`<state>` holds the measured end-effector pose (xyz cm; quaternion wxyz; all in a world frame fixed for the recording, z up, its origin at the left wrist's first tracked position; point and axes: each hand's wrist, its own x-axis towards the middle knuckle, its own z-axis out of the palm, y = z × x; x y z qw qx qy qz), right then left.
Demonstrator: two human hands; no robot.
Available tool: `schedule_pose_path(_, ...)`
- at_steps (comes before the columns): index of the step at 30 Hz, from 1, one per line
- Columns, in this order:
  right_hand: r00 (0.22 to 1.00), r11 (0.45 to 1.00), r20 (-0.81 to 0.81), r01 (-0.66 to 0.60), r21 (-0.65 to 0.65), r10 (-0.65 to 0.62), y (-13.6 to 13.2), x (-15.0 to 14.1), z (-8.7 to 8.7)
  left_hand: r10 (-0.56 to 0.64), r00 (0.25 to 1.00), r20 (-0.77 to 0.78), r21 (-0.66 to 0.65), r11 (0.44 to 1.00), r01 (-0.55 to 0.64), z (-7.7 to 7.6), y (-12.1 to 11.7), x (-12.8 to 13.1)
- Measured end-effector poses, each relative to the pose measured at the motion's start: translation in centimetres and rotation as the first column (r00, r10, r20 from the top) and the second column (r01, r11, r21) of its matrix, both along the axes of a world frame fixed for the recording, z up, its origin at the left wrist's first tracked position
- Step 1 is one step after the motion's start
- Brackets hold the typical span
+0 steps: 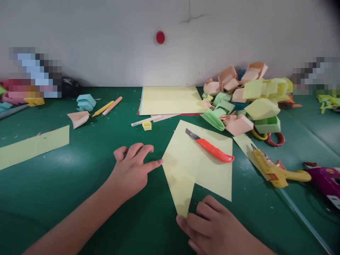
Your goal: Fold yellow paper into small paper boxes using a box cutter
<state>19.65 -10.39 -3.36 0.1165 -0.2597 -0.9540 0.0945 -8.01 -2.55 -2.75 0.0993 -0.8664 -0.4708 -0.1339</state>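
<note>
1. Now the left hand [135, 166] is resting loose and unclenched, its thumb touching the yellow sheet [191, 159].
2. Right hand [209, 221] is pinching the lower tip.
3. Sheet's lying on the green table [53, 191], under 1 red cutter [211, 148].

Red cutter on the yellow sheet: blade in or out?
Out: the grey metal blade sticks out past the red handle, which lies across the yellow sheet.
</note>
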Motion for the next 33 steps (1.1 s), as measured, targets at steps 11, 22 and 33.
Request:
schedule_pose_path(11, 0.997, 0.983, -0.041, 0.054, -0.174, -0.062, 0.0, 1.3, 1.5, -0.078, 0.996, 0.045, 0.076, 0.994, 0.075, 0.2, -1.1, 1.0)
schedule_pose_path(22, 0.997, 0.840, 0.060, 0.001, -0.543, 0.038, 2.6, 4.0, 6.1, -0.178, 0.977, 0.116, -0.006, 0.984, 0.180, 0.8, -3.3, 1.7)
schedule_pose_path(33, 0.915, 0.902, 0.091, 0.403, -0.154, -0.394, 3.3, 7.1, 2.2, -0.521, 0.844, 0.129, -0.177, 0.825, 0.537, 0.6, -3.3, 2.9)
